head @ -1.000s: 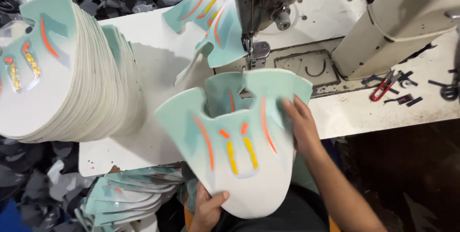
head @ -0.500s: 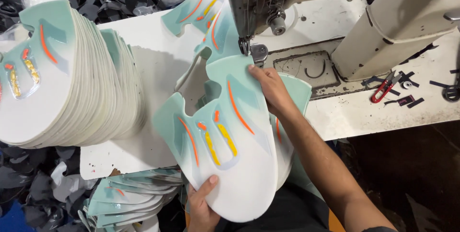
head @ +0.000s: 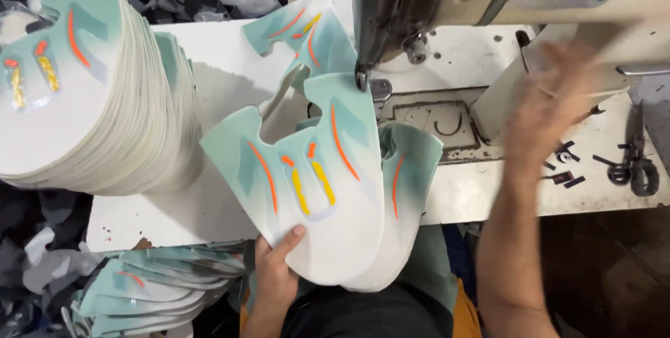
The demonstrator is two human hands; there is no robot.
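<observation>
Currently the mint-and-white shoe upper panel [head: 307,191] is pinched at its lower edge by the left hand [head: 276,275], its top under the sewing machine needle [head: 361,76], while the blurred right hand [head: 551,101], finger state unreadable, is lifted away, so skewing under the foot seems likely.

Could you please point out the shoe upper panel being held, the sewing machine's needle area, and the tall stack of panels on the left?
shoe upper panel [head: 314,191], head view, on its yellow stripes.
needle area [head: 361,76], head view, at the needle bar's lower end.
stack of panels [head: 84,101], head view, on the top panel's white part.
</observation>
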